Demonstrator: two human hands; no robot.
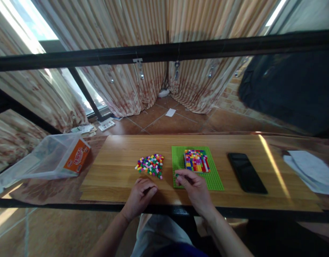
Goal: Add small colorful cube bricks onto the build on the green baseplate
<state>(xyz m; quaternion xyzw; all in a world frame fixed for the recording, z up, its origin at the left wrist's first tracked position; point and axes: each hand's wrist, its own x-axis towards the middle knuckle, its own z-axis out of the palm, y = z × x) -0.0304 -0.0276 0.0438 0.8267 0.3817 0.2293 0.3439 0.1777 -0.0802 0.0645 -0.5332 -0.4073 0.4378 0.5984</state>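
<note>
My right hand (193,185) pinches a small dark green toy brick (177,175) between thumb and fingertips, over the near left part of a green studded baseplate (216,180). A block of many-coloured bricks (196,160) stands built on that plate, just beyond my right hand. My left hand (142,194) rests on the table near its front edge, fingers curled in and thumb lying along them; I cannot see anything in it. Slightly beyond my left hand lies a loose pile of small coloured bricks (151,165).
A black phone (247,173) lies right of the baseplate on the wooden board (113,160). White papers (311,171) are at the far right. A clear plastic bin (50,157) with an orange label stands at the left. A dark metal bar (153,53) crosses beyond the table.
</note>
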